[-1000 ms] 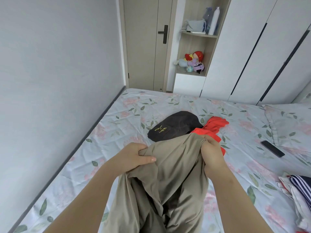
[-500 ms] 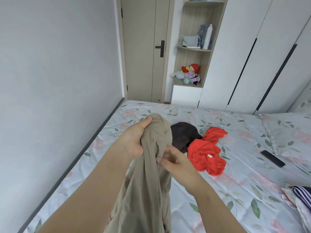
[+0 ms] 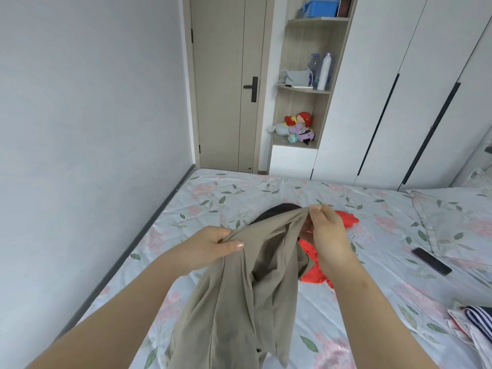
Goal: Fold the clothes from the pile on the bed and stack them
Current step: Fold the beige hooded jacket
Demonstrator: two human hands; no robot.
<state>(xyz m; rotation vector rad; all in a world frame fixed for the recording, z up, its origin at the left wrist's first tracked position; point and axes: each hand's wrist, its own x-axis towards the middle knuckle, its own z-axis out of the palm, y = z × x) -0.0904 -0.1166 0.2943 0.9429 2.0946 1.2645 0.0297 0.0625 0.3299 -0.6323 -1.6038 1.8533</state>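
A khaki garment hangs in the air over the floral bed. My left hand grips its top edge on the left. My right hand pinches the same edge further right and higher. Behind the khaki cloth lies a dark brown garment, mostly hidden. A red garment lies crumpled beside it, partly covered by my right hand and the khaki cloth. Folded clothes with navy stripes sit at the bed's right edge.
A black phone lies on the sheet at the right, near a floral pillow. A grey wall runs along the bed's left side. A door, open shelves and white wardrobes stand beyond the bed's far end.
My hands have moved apart along the khaki garment's top edge, spreading it from a bunched grip. My right hand rose and shifted right. The camera tilted upward.
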